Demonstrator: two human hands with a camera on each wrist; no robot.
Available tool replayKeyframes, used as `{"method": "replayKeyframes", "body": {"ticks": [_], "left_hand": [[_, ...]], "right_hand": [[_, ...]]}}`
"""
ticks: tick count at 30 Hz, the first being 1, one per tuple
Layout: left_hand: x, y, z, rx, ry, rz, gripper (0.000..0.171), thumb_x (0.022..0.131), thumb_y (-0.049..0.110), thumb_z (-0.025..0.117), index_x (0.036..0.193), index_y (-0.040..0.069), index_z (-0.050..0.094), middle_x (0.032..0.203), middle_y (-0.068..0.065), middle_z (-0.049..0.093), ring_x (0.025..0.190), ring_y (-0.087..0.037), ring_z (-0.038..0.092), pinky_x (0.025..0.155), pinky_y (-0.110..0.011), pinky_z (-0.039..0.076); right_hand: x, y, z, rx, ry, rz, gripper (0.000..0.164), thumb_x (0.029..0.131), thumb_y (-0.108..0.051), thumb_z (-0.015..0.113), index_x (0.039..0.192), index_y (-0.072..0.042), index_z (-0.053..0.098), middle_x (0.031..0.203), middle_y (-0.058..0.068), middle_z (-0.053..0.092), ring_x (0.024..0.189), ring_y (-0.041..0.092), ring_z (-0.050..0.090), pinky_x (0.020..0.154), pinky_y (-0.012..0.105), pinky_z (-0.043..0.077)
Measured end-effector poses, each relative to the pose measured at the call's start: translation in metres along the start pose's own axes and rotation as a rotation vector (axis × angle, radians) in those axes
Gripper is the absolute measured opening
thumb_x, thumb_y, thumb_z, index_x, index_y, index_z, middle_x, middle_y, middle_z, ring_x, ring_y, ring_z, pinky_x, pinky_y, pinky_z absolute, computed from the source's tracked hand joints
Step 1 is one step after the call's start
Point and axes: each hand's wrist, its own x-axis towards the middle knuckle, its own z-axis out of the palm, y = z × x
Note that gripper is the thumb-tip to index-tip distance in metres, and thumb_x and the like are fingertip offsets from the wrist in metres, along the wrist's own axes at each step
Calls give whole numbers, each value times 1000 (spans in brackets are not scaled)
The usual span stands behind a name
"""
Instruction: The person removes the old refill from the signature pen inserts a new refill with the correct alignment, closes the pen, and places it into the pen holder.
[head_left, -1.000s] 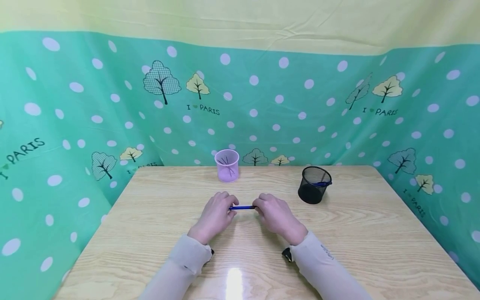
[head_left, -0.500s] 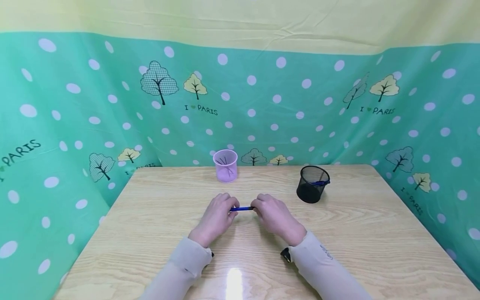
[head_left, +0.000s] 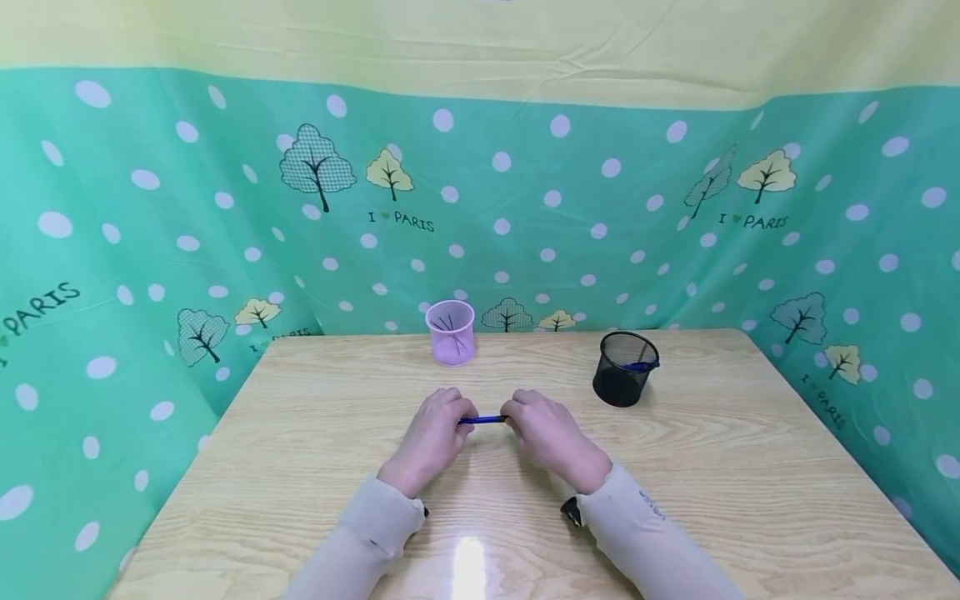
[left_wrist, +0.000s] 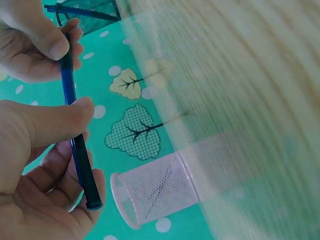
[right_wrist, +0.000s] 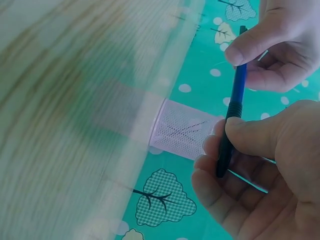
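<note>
Between the two hands a blue pen (head_left: 486, 419) with a dark grip section lies roughly level, a little above the table. My left hand (head_left: 435, 433) pinches its left part between thumb and fingers; in the left wrist view the pen's dark end (left_wrist: 90, 187) sticks out past the thumb. On the other side my right hand (head_left: 551, 433) pinches the black, ridged grip end, and the right wrist view shows the thumb (right_wrist: 250, 134) laid across it. Part of the barrel shows between the hands.
Toward the back of the wooden table (head_left: 315, 433) stands a lilac mesh pen cup (head_left: 452, 346) with dark thin lines showing inside. A black mesh pen cup (head_left: 618, 387) with a blue pen (head_left: 641, 367) in it stands to the right. A green patterned curtain (head_left: 525, 200) hangs behind.
Both hands keep their hold on the pen and stay nearly in place. The whole head view has shifted very slightly.
</note>
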Motion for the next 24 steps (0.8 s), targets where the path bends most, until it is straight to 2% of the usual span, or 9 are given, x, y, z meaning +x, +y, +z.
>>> {"method": "replayKeyframes", "body": {"ticks": [10,20,24], "left_hand": [[0,1,-2,39,-21,-2,15,75,3,78,85,13,73,78,7,59,74,-13,55,72,-31,46],[0,1,0,140,-53,19,10,79,9,76,87,15,75,79,6,61,76,-15,56,69,-31,42],[-1,1,1,147,-56,-6,19,77,15,79,95,14,73,85,4,62,79,-16,55,71,-32,41]], "right_hand": [[0,0,-1,34,20,-10,9,86,-7,69,94,-12,71,83,-5,59,76,10,57,65,26,51],[0,0,1,17,18,-9,8,85,-8,70,92,-12,70,82,-5,57,75,11,57,64,27,51],[-1,-1,1,27,14,-5,8,86,-7,69,92,-12,70,82,-5,58,76,12,58,65,27,51]]}}
